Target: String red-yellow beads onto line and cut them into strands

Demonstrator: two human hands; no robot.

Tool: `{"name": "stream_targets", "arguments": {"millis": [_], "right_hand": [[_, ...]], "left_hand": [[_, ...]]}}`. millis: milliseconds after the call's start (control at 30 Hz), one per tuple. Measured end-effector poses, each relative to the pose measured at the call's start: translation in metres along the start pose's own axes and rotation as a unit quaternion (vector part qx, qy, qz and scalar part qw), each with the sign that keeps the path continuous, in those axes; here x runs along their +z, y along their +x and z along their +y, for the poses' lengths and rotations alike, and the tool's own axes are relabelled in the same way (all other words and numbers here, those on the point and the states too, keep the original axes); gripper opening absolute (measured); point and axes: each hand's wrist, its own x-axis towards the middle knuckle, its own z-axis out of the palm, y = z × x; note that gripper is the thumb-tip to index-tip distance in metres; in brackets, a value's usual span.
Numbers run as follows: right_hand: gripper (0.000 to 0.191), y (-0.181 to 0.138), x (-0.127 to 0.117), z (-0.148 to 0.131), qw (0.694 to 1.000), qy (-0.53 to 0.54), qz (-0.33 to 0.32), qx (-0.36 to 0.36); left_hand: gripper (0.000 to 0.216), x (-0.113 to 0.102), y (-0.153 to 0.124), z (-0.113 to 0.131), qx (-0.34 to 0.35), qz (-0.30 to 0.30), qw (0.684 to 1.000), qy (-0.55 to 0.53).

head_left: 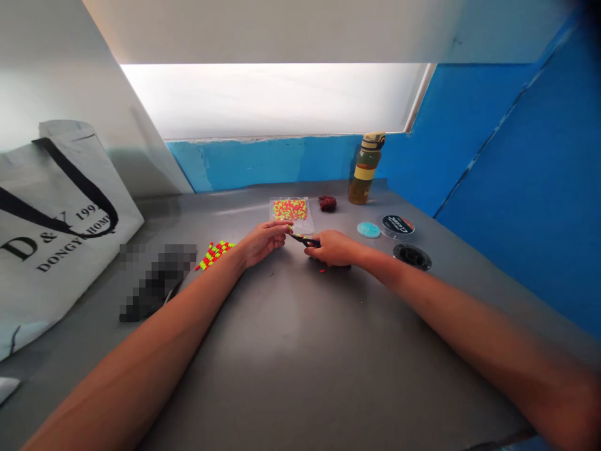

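I read: right grip (332,248) closed on small dark-handled tool (306,240) | long axis near-crosswise, tip toward left grip (263,243) | left narrow at tip, hold unclear

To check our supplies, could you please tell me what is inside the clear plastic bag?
The clear plastic bag holds many small yellow and orange-red beads; the left hand covers its lower corner, hiding what lies there.

Both bare hands (300,245) close together, forearms outstretched.
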Motion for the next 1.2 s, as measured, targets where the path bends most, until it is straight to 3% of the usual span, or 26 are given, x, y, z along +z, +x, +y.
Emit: {"name": "stream_targets", "arguments": {"millis": [433,700,1200], "right_hand": [[0.034,-0.0007,0.0001,-0.0005,1.000,-0.003,0.001,0.003],[0.033,0.0013,0.0026,0.0029,1.000,-0.006,0.005,-0.001],[0.034,0.0007,0.0035,0.0031,1.000,-0.012,0.013,-0.005]], "left_hand": [[0.033,0.0029,-0.0018,0.0037,-0.019,-0.009,1.000,-0.002],[0.025,-0.0028,0.0028,0.0017,-0.030,-0.050,0.998,0.037],[0.023,0.0004,0.0015,0.0035,-0.045,-0.049,0.997,0.039]]}}
